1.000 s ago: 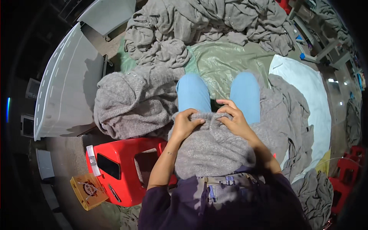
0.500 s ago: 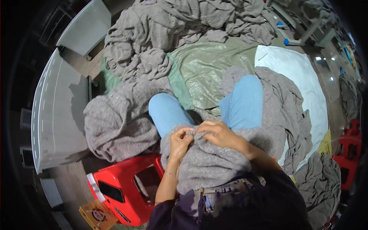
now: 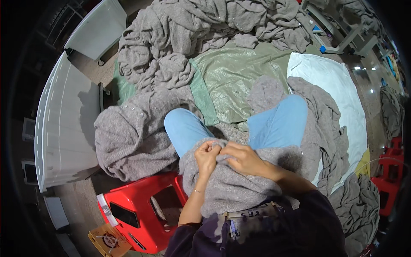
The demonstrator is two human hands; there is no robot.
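The fingers (image 3: 210, 146) of your left hand (image 3: 205, 161) are pinching an edge of the grey knit (image 3: 237, 190), while those of your right hand (image 3: 243, 158) are bending over and gripping the same gathered edge just beside them, their tips partly hidden in the folds. You are probably keeping both hands this close so that a short stretch is staying taut and within sight. The knit is lying across your lap, its bulk resting between your forearms, and your spread legs (image 3: 185, 128) are likely serving as a support for its weight. Its held edge is pointing away from you, toward the gap between your knees; the rest is crumpling back toward your waist, its longer axis seemingly running left to right across your thighs, though you are hiding part of it and its far end is blending in on the right. Farther out, grey piles (image 3: 132, 139) are surrounding you, some resting on a green sheet (image 3: 233, 77) and a white sheet (image 3: 342, 92), which are presumably keeping them off the floor. At your left, a red stool (image 3: 143, 201) is carrying a phone (image 3: 124, 215), apparently within easy reach.
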